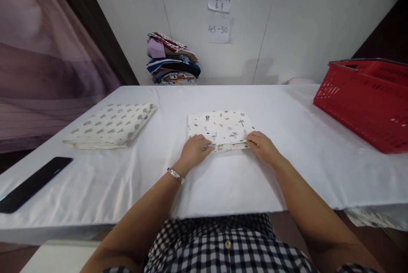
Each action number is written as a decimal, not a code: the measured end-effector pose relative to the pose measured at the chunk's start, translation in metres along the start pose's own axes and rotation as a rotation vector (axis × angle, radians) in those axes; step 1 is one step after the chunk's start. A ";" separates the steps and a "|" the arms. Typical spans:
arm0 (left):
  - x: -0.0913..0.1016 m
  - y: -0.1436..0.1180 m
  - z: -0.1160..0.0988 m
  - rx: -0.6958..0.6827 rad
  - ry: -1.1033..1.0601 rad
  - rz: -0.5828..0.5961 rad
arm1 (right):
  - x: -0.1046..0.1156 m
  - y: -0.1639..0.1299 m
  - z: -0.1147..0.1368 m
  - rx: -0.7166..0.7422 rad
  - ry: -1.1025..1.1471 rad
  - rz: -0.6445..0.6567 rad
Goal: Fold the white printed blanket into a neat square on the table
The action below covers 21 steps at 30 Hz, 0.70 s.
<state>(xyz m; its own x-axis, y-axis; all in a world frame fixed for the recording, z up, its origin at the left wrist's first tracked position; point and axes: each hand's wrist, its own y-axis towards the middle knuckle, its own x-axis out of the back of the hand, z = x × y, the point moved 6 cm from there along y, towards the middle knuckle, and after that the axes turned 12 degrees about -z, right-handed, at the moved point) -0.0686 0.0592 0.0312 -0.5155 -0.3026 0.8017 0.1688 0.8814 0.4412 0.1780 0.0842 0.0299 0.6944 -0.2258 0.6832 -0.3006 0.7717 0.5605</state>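
In the head view a folded white cloth (219,124) with small palm trees and other figures printed on it lies in the middle of the table. Its near edge shows several layers. My left hand (195,152) pinches the near left corner, fingers closed on the layers. At the near right corner my right hand (262,145) grips the edge between thumb and fingers. Both hands rest low, close to the tabletop.
A second folded cloth (111,126) with grey-green shapes lies to the left, behind a black phone-like slab (35,184). A red basket (366,103) stands at the right. Behind the white-covered table (255,188) rises a pile of folded fabrics (174,63).
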 end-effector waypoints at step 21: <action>0.000 0.006 0.001 0.123 -0.095 0.026 | -0.010 -0.003 -0.011 -0.083 0.030 0.047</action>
<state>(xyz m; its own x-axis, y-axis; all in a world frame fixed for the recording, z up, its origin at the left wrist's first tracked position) -0.0686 0.0650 0.0334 -0.5903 -0.2483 0.7680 0.0822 0.9281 0.3632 0.1793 0.0911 0.0162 0.7005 -0.1709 0.6929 -0.2793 0.8278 0.4865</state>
